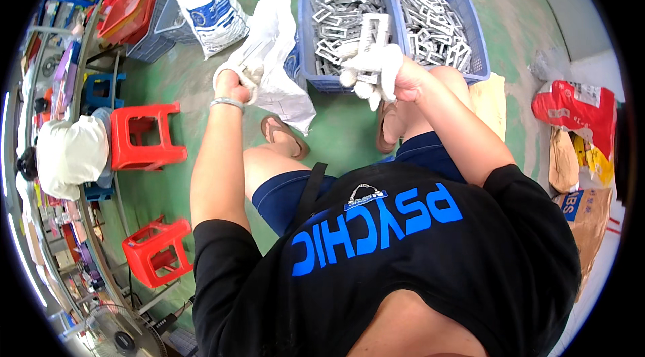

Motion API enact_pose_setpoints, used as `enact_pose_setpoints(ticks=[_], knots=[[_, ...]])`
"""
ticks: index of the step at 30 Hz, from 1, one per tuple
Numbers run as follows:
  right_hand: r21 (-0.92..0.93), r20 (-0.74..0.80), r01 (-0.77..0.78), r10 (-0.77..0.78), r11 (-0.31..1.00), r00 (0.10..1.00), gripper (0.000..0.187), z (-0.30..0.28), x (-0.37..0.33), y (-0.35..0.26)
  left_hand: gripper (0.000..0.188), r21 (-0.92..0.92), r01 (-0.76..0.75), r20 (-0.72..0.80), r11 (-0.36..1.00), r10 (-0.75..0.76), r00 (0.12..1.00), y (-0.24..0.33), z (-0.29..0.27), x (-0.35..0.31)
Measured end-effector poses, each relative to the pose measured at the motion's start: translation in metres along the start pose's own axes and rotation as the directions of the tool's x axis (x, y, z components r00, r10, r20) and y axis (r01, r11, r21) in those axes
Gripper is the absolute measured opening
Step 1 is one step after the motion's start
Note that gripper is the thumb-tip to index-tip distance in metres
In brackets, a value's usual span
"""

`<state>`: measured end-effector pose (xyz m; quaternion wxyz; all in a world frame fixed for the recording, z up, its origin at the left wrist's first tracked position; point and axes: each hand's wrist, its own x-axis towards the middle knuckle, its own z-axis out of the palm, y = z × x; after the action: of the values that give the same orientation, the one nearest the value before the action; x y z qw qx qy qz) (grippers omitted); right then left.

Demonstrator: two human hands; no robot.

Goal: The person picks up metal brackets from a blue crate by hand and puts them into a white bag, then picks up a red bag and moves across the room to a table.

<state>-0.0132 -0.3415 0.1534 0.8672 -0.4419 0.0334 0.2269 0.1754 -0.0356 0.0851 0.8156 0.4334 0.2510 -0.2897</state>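
Observation:
My left hand (240, 83), in a white glove, is closed on the edge of a white woven sack (271, 37) that hangs down to the floor. My right hand (380, 66), gloved too, grips grey metal rectangular frames (373, 29) at the near edge of a blue plastic crate (305, 24). One long frame stands up above the fingers, and part of another shows below them. That crate is heaped with similar metal pieces. A second blue crate (478, 48), just to its right, holds many more rectangular frames. The glove hides how many pieces I hold.
A filled white sack (213, 14) leans by a blue basket (165, 19) at the far left. Red stools (146, 135) stand beside a cluttered shelf, with a fan (124, 338) at lower left. A red bag (575, 115) and cardboard (591, 216) lie along the right wall.

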Motion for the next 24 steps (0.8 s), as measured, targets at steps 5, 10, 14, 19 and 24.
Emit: enact_pose_setpoints(ticks=[5, 10, 14, 19, 24], knots=[[-0.093, 0.0, -0.07, 0.07, 0.993, 0.998, 0.041, 0.009, -0.002, -0.012, 0.035, 0.201, -0.041, -0.152, 0.979, 0.073, 0.986, 0.001, 0.009, -0.006], [-0.68, -0.135, -0.13, 0.05, 0.722, 0.99, 0.042, 0.02, 0.014, -0.014, 0.031, 0.369, -0.042, -0.182, 0.928, 0.116, 0.977, 0.001, -0.007, -0.013], [-0.778, -0.124, -0.173, 0.122, 0.604, 0.985, 0.049, 0.041, 0.02, -0.014, 0.063, 0.734, -0.316, 0.182, 0.601, 0.275, 0.944, -0.024, 0.039, -0.07], [-0.86, -0.016, -0.138, 0.244, 0.491, 0.97, 0.055, 0.044, 0.03, -0.009, 0.057, 0.597, -0.753, 0.722, 0.275, 0.223, 0.654, -0.054, 0.071, -0.112], [-0.293, 0.143, -0.15, 0.198, 0.944, 0.97, 0.048, 0.026, 0.028, -0.003, 0.026, 0.553, -0.692, 0.644, 0.463, 0.289, 0.708, -0.049, 0.067, -0.11]])
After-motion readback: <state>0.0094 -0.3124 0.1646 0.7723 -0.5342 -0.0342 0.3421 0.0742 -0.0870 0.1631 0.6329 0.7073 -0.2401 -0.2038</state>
